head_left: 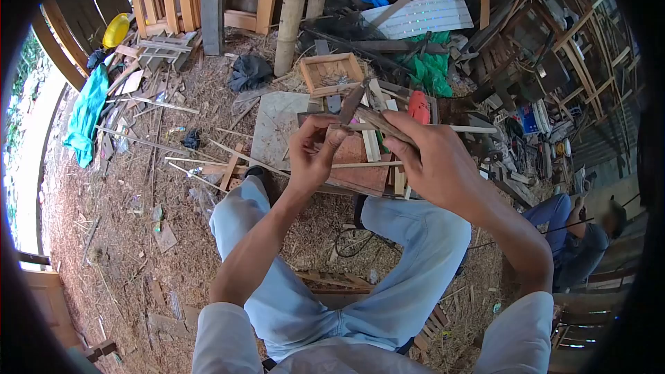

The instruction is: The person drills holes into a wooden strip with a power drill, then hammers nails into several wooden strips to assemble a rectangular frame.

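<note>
My right hand (pixel 433 156) is closed around the wooden handle of a hammer (pixel 377 121), whose dark metal head points up and left, close to my left fingertips. My left hand (pixel 313 151) pinches the near end of a thin wooden strip (pixel 471 129), which runs rightward beneath the hammer handle and my right hand. Whether a nail is also between the fingers is too small to tell. Below both hands lies a low work surface (pixel 273 131) with a reddish-brown board (pixel 357 166), several wood pieces and a red tool (pixel 418 107).
A shallow wooden box (pixel 305 73) with small metal bits sits behind the work surface. Wood shavings and offcuts cover the floor (pixel 173 249). Timber (pixel 291 21) leans at the back. Another person (pixel 578 242) sits at the right. A black bag (pixel 249 73) lies on the ground.
</note>
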Action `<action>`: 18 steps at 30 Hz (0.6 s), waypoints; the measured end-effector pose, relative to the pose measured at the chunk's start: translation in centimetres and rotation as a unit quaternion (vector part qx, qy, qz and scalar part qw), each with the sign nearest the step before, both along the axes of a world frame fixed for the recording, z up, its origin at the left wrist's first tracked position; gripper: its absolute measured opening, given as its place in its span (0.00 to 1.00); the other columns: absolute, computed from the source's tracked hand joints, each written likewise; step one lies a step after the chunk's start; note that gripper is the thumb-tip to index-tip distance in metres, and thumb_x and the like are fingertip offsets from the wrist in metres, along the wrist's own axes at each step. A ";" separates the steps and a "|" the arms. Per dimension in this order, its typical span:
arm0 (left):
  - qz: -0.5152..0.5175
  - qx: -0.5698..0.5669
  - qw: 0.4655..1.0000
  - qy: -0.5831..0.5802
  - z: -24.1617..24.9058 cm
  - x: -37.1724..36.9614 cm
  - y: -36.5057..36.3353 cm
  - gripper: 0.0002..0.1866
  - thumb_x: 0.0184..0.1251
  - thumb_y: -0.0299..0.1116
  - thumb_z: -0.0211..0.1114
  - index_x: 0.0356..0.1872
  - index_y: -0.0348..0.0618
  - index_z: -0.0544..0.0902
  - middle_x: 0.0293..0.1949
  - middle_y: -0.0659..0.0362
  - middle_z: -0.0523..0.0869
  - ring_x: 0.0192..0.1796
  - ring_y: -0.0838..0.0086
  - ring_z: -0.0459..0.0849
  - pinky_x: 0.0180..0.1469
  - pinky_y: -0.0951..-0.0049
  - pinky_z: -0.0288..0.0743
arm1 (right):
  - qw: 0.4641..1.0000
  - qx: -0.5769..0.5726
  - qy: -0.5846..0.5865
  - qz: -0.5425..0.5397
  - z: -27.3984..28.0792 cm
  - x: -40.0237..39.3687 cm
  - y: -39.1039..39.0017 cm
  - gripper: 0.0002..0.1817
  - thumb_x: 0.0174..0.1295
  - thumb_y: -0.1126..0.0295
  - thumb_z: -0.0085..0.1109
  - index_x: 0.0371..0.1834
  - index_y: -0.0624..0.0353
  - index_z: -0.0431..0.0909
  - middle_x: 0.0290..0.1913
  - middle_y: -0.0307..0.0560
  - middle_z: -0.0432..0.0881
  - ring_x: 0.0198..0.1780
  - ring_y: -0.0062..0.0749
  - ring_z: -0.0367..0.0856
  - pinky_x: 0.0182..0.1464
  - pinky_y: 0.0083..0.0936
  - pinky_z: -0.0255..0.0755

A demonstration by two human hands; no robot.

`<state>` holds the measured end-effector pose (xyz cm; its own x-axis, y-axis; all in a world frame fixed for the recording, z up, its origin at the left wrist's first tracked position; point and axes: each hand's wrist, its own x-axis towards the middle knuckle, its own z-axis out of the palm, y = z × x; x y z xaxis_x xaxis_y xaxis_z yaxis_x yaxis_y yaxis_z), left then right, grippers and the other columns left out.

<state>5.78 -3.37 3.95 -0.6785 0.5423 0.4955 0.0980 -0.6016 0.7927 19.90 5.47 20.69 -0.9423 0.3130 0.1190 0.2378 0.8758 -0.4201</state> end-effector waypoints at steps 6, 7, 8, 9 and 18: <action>0.002 -0.008 1.000 -0.002 0.4 0.3 -0.1 0.09 0.67 0.27 0.63 0.43 0.34 0.76 0.36 0.55 0.86 0.42 0.77 0.84 0.44 0.79 0.73 | 0.997 -0.027 0.075 -0.004 0.5 -0.1 -0.4 0.17 0.65 0.68 0.54 0.55 0.63 0.74 0.25 0.64 0.78 0.28 0.59 0.78 0.30 0.45 0.68; 0.003 -0.012 1.000 -0.003 0.1 0.2 -0.1 0.08 0.67 0.27 0.63 0.43 0.34 0.76 0.36 0.55 0.86 0.42 0.77 0.84 0.44 0.79 0.73 | 1.000 -0.009 0.024 -0.005 0.4 -0.1 -0.3 0.16 0.66 0.68 0.53 0.55 0.63 0.74 0.25 0.64 0.78 0.28 0.59 0.79 0.30 0.45 0.68; 0.003 -0.014 1.000 -0.005 0.0 0.2 -0.1 0.08 0.67 0.27 0.63 0.43 0.35 0.76 0.36 0.55 0.86 0.41 0.77 0.84 0.44 0.79 0.73 | 1.000 0.009 -0.026 -0.006 0.4 -0.1 -0.3 0.16 0.66 0.68 0.53 0.54 0.63 0.74 0.26 0.64 0.78 0.28 0.59 0.79 0.30 0.45 0.68; 0.001 -0.013 1.000 -0.003 0.0 0.1 -0.1 0.08 0.67 0.27 0.63 0.43 0.35 0.76 0.36 0.55 0.86 0.41 0.77 0.84 0.44 0.79 0.73 | 1.000 0.010 -0.025 -0.007 0.5 0.0 -0.2 0.16 0.66 0.68 0.53 0.54 0.63 0.74 0.26 0.64 0.78 0.28 0.59 0.79 0.30 0.45 0.68; 0.001 -0.013 1.000 -0.003 -0.1 0.1 0.0 0.08 0.67 0.26 0.63 0.44 0.35 0.76 0.38 0.56 0.86 0.42 0.77 0.84 0.45 0.78 0.74 | 0.999 0.001 0.024 0.022 0.1 0.0 -0.1 0.17 0.65 0.71 0.56 0.56 0.66 0.73 0.23 0.64 0.75 0.19 0.48 0.72 0.25 0.35 0.65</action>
<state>5.91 -3.41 3.89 -0.6822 0.5539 0.4773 0.0944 -0.5806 0.8087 19.93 5.33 20.80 -0.9485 0.2703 0.1653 0.1776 0.8856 -0.4291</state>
